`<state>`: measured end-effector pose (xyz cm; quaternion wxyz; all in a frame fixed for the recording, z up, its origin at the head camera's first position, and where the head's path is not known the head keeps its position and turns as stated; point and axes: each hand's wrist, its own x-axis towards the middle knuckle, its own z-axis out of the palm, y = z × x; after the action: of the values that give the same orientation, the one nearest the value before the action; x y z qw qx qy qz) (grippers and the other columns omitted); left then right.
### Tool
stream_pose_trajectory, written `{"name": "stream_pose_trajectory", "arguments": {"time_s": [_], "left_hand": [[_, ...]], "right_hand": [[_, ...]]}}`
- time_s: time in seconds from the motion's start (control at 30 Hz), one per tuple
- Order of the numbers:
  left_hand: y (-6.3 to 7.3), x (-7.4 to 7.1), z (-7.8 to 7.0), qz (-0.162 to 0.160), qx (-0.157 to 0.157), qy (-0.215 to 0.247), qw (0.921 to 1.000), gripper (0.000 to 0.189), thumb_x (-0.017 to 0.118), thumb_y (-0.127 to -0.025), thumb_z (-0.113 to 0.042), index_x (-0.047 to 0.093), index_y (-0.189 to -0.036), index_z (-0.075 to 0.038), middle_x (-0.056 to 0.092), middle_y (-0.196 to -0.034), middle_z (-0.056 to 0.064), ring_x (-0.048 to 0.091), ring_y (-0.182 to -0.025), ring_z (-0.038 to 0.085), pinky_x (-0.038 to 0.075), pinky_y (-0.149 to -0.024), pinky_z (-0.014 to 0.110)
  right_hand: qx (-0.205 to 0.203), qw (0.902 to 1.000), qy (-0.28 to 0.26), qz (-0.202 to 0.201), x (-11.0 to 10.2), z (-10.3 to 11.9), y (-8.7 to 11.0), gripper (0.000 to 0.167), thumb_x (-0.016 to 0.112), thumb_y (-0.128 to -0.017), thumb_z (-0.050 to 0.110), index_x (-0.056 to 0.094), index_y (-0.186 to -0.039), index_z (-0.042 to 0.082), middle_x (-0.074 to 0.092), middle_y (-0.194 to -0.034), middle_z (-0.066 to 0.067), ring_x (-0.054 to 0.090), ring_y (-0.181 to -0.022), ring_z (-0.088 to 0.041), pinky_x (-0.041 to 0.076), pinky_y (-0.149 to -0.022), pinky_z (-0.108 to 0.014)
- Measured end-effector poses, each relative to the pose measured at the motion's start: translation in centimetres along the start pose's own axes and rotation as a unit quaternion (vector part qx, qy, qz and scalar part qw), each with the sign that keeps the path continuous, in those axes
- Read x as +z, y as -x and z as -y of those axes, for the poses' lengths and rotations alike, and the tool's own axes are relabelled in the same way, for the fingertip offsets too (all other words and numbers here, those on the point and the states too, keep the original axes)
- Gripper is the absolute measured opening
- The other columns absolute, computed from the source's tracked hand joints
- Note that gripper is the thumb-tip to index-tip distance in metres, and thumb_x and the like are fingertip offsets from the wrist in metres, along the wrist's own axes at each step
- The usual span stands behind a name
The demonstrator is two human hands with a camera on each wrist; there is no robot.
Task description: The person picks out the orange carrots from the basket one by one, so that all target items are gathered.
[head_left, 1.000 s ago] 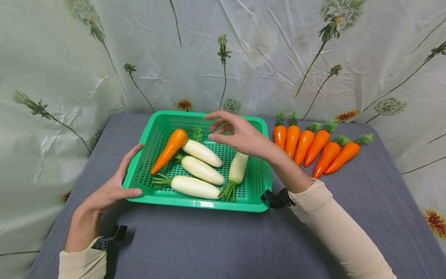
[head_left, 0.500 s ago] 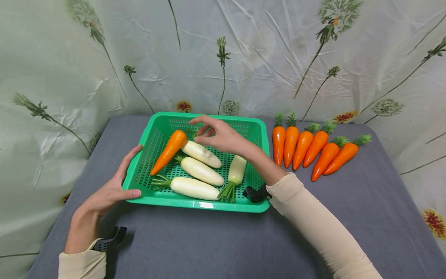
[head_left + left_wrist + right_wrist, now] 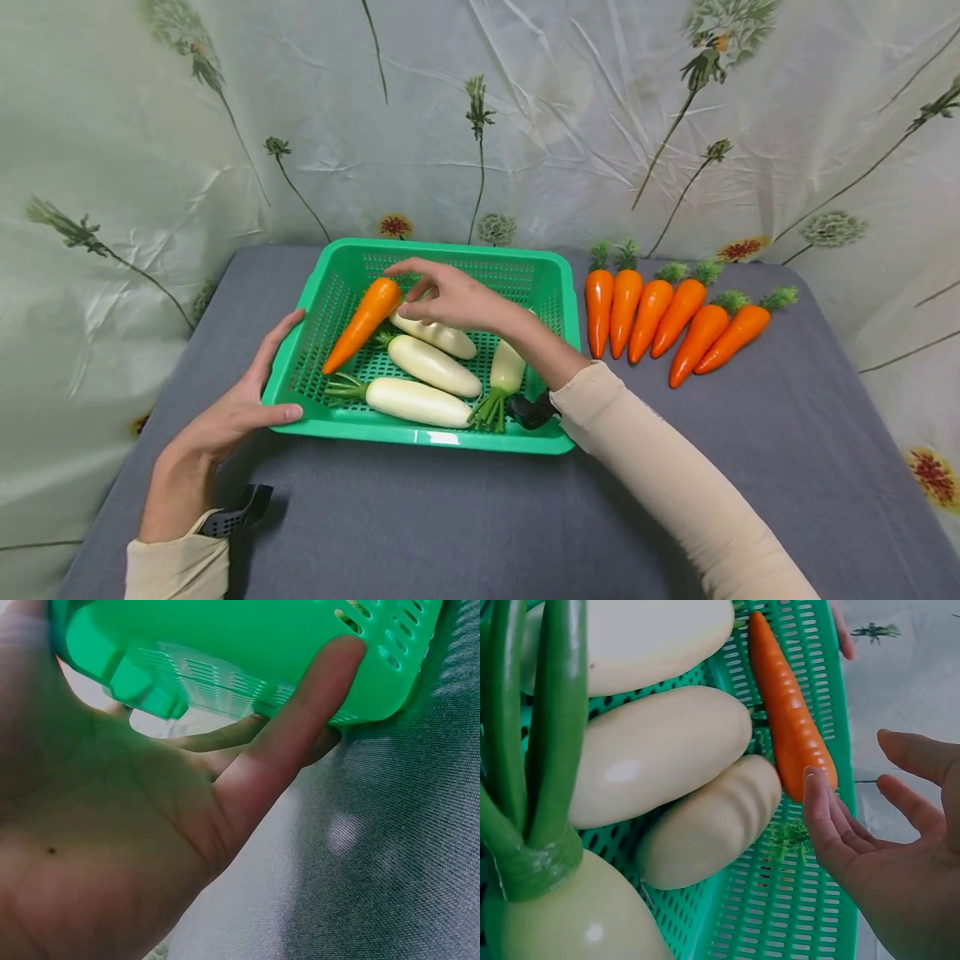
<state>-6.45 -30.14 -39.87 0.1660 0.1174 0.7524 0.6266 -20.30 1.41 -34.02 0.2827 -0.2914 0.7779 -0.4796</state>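
Note:
A green plastic basket [image 3: 480,440] holds several white radishes [image 3: 433,367] and one orange carrot [image 3: 363,327], which slants along its left side. My left hand [image 3: 232,412] rests on the basket's left end, thumb over the front corner; in the left wrist view its fingers lie nearly straight against the outer wall. Over the basket, my right hand [image 3: 457,300] hovers above the rearmost radish, with thumb and fingers apart. In the right wrist view the fingertips overlap the thick end of the carrot [image 3: 786,705], and nothing is between thumb and fingers. The hand hides the carrot's leafy top in the head view.
Several more carrots [image 3: 652,321] lie side by side on the grey cloth [image 3: 450,525] to the right of the basket, leaves pointing away. A pale curtain [image 3: 570,125] printed with flowers hangs behind the table. Black straps circle both wrists.
My right hand has moved left across the basket, from above its back middle to near the carrot's thick end. The left hand, the basket and the vegetables have stayed in place.

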Motion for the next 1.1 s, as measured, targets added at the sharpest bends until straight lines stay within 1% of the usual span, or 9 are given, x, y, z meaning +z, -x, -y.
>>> {"name": "stream_pose_trajectory", "arguments": {"time_s": [0.1,0.27,0.47,0.53,0.6,0.67,0.73,0.9,1.1], "left_hand": [[-0.2,0.1,0.0,0.000,0.001,0.002,1.0000,0.113,0.073,-0.089,-0.004,0.000,-0.167,-0.039,0.013,-0.159,0.013,0.042,-0.129,0.005,0.042,-0.097,0.014],[-0.2,0.0,0.1,0.000,0.000,0.001,1.0000,0.113,0.072,-0.088,-0.002,0.000,-0.167,-0.039,0.013,-0.160,0.012,0.041,-0.130,0.007,0.042,-0.097,0.014],[-0.2,0.0,0.0,0.002,-0.001,0.011,0.9999,0.114,0.073,-0.088,-0.002,0.000,-0.167,-0.040,0.010,-0.162,0.014,0.040,-0.131,0.006,0.042,-0.097,0.014],[-0.2,0.1,0.0,0.002,-0.003,0.014,0.9999,0.114,0.073,-0.089,-0.003,-0.001,-0.167,-0.041,0.009,-0.163,0.015,0.039,-0.133,0.005,0.042,-0.098,0.014],[-0.2,0.1,0.0,0.005,-0.003,0.017,0.9998,0.114,0.073,-0.089,-0.003,-0.001,-0.167,-0.041,0.007,-0.164,0.016,0.038,-0.134,0.004,0.042,-0.099,0.014],[-0.2,0.2,-0.1,0.007,-0.003,0.014,0.9999,0.113,0.073,-0.090,-0.004,-0.001,-0.167,-0.041,0.006,-0.165,0.016,0.037,-0.134,0.003,0.042,-0.099,0.014],[-0.3,0.2,-0.1,0.009,-0.002,0.014,0.9999,0.112,0.073,-0.090,-0.005,-0.001,-0.167,-0.041,0.005,-0.166,0.015,0.037,-0.134,0.002,0.042,-0.099,0.014],[-0.3,0.2,-0.2,0.009,-0.001,0.021,0.9997,0.112,0.073,-0.091,-0.005,-0.001,-0.167,-0.041,0.006,-0.166,0.014,0.038,-0.134,0.002,0.042,-0.099,0.014],[-0.1,0.1,-0.1,0.012,-0.004,0.022,0.9997,0.112,0.072,-0.091,-0.005,-0.002,-0.167,-0.041,0.006,-0.164,0.014,0.040,-0.132,0.002,0.042,-0.099,0.015]], "right_hand": [[0.013,0.9998,0.006,0.012,0.2,0.0,-0.4,0.064,0.067,-0.102,0.016,0.042,-0.160,0.020,0.063,-0.134,-0.018,0.070,-0.113,-0.033,0.060,-0.093,-0.043],[0.018,0.9984,-0.026,0.046,0.8,0.0,-1.2,0.067,0.066,-0.102,0.013,0.037,-0.162,0.020,0.060,-0.138,-0.021,0.066,-0.116,-0.030,0.060,-0.093,-0.043],[0.020,0.9929,-0.076,0.089,1.7,0.0,-1.9,0.068,0.063,-0.104,0.011,0.033,-0.164,0.020,0.063,-0.132,-0.025,0.059,-0.092,-0.033,0.049,-0.081,-0.039],[0.024,0.9914,-0.085,0.097,2.0,-0.2,-2.2,0.069,0.063,-0.104,0.012,0.032,-0.165,0.021,0.062,-0.134,-0.022,0.062,-0.095,-0.033,0.050,-0.083,-0.038],[0.027,0.9912,-0.078,0.104,2.3,-0.4,-2.5,0.070,0.063,-0.104,0.014,0.031,-0.165,0.022,0.062,-0.135,-0.018,0.067,-0.106,-0.034,0.053,-0.088,-0.037],[0.029,0.9916,-0.067,0.107,2.6,-0.6,-2.8,0.070,0.064,-0.104,0.017,0.030,-0.165,0.024,0.062,-0.138,-0.014,0.068,-0.118,-0.034,0.056,-0.091,-0.036],[0.028,0.9919,-0.057,0.110,2.9,-0.7,-3.0,0.071,0.064,-0.104,0.018,0.029,-0.166,0.024,0.061,-0.140,-0.014,0.067,-0.121,-0.033,0.055,-0.090,-0.034],[0.019,0.9933,-0.051,0.102,3.2,-0.7,-3.4,0.071,0.063,-0.104,0.014,0.030,-0.165,0.024,0.061,-0.140,-0.016,0.067,-0.119,-0.034,0.051,-0.083,-0.033],[0.030,0.9933,-0.060,0.093,3.7,-0.9,-3.8,0.072,0.067,-0.101,0.013,0.034,-0.164,0.028,0.064,-0.136,-0.014,0.068,-0.114,-0.032,0.049,-0.077,-0.031]]}}
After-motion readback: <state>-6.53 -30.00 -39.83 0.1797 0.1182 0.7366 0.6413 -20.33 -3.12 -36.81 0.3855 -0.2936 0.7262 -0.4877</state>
